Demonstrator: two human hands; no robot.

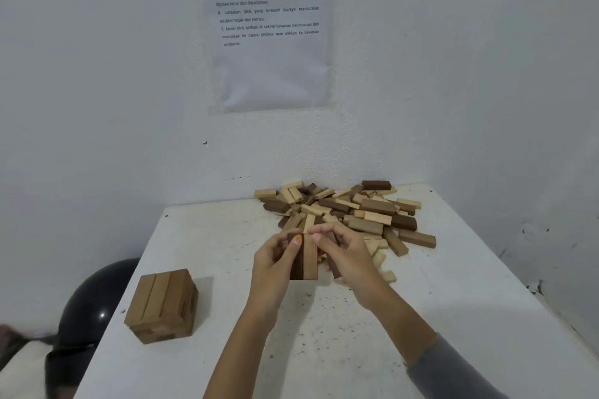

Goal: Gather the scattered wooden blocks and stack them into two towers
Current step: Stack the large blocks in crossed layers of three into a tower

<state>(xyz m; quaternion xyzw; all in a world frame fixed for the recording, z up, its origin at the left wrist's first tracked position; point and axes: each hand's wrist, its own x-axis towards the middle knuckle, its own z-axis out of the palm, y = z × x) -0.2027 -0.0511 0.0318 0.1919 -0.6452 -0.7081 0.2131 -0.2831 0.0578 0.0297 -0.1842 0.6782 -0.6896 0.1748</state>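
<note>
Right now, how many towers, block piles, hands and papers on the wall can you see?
Tower: 1
Block pile: 1
Hands: 2, left hand and right hand
Paper on wall: 1
Total: 5

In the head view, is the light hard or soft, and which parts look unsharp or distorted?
Head view: the light is soft and dim, with only faint shadows beside the stacked blocks; a small glare spot sits on the dark ball; the wall sheet has partly unreadable print; the table edges splay outward, a wide-lens effect.
</note>
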